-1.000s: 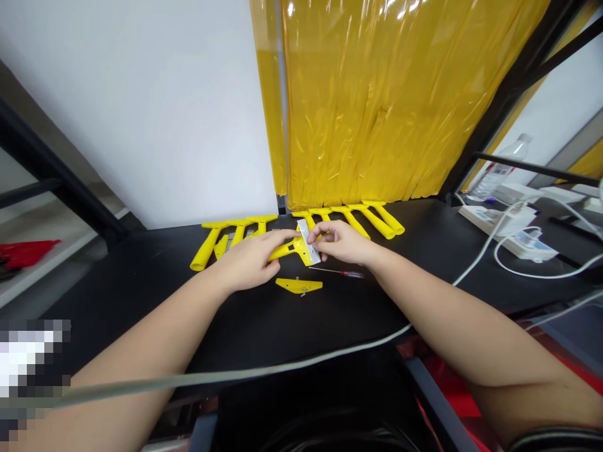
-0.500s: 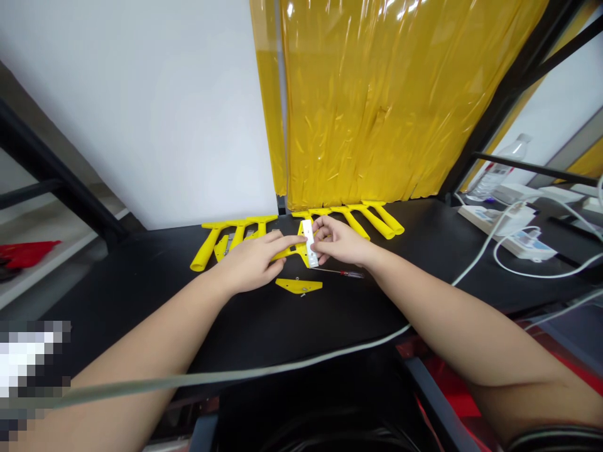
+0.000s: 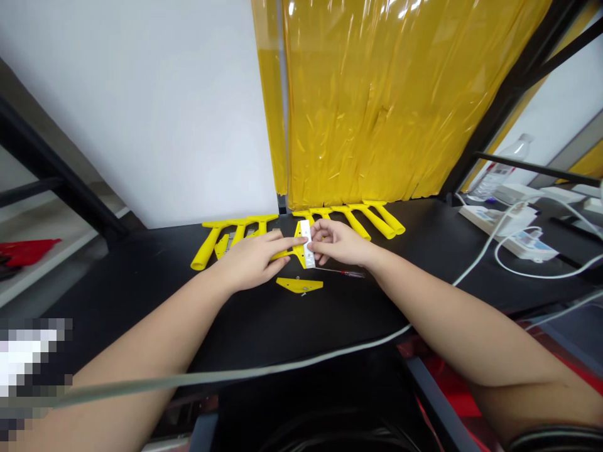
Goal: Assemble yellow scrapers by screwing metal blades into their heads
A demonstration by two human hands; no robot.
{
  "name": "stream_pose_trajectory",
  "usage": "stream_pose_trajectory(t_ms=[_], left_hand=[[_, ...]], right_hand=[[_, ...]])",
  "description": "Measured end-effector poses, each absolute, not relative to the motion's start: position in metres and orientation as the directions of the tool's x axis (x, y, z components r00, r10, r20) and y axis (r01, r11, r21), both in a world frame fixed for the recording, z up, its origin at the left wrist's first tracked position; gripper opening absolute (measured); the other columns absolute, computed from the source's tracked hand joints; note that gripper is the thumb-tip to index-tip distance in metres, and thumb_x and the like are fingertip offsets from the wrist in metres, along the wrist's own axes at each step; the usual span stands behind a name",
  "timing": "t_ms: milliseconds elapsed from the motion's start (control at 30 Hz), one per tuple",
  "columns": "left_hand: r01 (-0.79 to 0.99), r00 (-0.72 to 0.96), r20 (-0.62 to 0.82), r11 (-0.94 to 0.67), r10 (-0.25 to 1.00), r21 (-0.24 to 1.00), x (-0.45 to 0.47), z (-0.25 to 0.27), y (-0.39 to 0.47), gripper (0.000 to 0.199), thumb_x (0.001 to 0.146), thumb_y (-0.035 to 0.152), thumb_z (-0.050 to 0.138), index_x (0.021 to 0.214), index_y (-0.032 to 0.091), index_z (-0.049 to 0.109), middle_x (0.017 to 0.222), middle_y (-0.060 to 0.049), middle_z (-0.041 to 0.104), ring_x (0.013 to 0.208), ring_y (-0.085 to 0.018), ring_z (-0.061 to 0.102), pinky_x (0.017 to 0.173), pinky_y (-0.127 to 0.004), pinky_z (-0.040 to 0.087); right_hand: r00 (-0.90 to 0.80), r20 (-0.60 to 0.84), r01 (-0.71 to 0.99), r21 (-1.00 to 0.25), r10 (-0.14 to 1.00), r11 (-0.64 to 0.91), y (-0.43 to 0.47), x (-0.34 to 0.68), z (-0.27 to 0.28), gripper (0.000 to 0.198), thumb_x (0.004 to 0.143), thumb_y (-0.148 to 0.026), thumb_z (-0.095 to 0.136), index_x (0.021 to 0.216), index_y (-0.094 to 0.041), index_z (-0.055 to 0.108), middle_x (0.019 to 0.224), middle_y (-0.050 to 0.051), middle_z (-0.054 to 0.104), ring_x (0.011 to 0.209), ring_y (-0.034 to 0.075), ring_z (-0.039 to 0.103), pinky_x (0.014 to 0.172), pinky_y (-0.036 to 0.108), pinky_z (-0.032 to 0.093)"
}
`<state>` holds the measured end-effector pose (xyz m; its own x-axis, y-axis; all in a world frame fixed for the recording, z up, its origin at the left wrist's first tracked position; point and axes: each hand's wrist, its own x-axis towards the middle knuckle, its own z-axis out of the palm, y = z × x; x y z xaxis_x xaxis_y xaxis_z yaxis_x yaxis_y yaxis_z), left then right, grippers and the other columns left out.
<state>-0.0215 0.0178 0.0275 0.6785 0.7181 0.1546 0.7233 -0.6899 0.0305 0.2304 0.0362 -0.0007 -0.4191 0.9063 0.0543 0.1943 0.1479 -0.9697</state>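
Observation:
My left hand (image 3: pixel 252 260) is closed round the shaft of a yellow T-shaped scraper handle (image 3: pixel 300 253), mostly hidden under it, its index finger reaching onto a flat silvery-white strip (image 3: pixel 307 246). The strip lies along the handle's crosswise head and shows small holes. From the right, my right hand (image 3: pixel 336 242) pinches the strip's edge between thumb and curled fingers. Just below lies a loose yellow plate (image 3: pixel 300 286) with tapered ends, with tiny screws (image 3: pixel 304 294) by it. A screwdriver (image 3: pixel 352 274) rests to the right, its thin shaft pointing at the strip.
Several yellow handles (image 3: pixel 384 223) line the table's back on the right, more yellow handles (image 3: pixel 206 250) on the left. A power strip (image 3: pixel 527 242) with white cables and a plastic bottle (image 3: pixel 504 166) stand at right. One pale cable (image 3: pixel 301 365) crosses in front of the table.
The silvery-white strip has shifted slightly left and turned a little straighter along the handle's head. Both hands keep nearly the same place.

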Motion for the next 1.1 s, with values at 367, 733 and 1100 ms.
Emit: stream_pose_trajectory(t_ms=[367,733,1100], left_hand=[[0.819,0.555,0.216,-0.573,0.804,0.026,-0.035,0.025,0.032,0.051,0.103,0.045,0.044,0.153,0.039,0.053,0.119,-0.005,0.069,0.105,-0.028,0.068,0.087,-0.04,0.053],[0.819,0.558,0.199,-0.573,0.806,0.022,-0.032,0.024,0.032,0.05,0.103,0.048,0.045,0.152,0.04,0.055,0.12,-0.005,0.069,0.103,-0.026,0.069,0.089,-0.039,0.053],[0.804,0.578,0.211,-0.595,0.789,0.021,-0.035,0.022,0.035,0.051,0.103,0.046,0.045,0.152,0.039,0.054,0.117,-0.005,0.069,0.104,-0.026,0.068,0.089,-0.038,0.052]], right_hand=[[-0.787,0.03,0.461,-0.635,0.616,0.62,0.019,0.238,0.014,0.016,0.085,-0.021,0.075,0.1,-0.019,0.081,0.085,0.001,0.076,0.07,0.012,0.061,0.064,0.025,0.044],[-0.87,0.062,0.374,-0.566,0.49,0.735,0.017,0.227,0.007,0.019,0.088,-0.014,0.074,0.105,-0.019,0.081,0.093,0.003,0.072,0.081,0.014,0.063,0.075,0.025,0.048],[-0.874,0.092,0.333,-0.601,0.477,0.726,0.01,0.225,0.011,0.008,0.086,-0.012,0.072,0.091,-0.018,0.073,0.086,-0.001,0.068,0.074,0.012,0.058,0.069,0.024,0.045]])
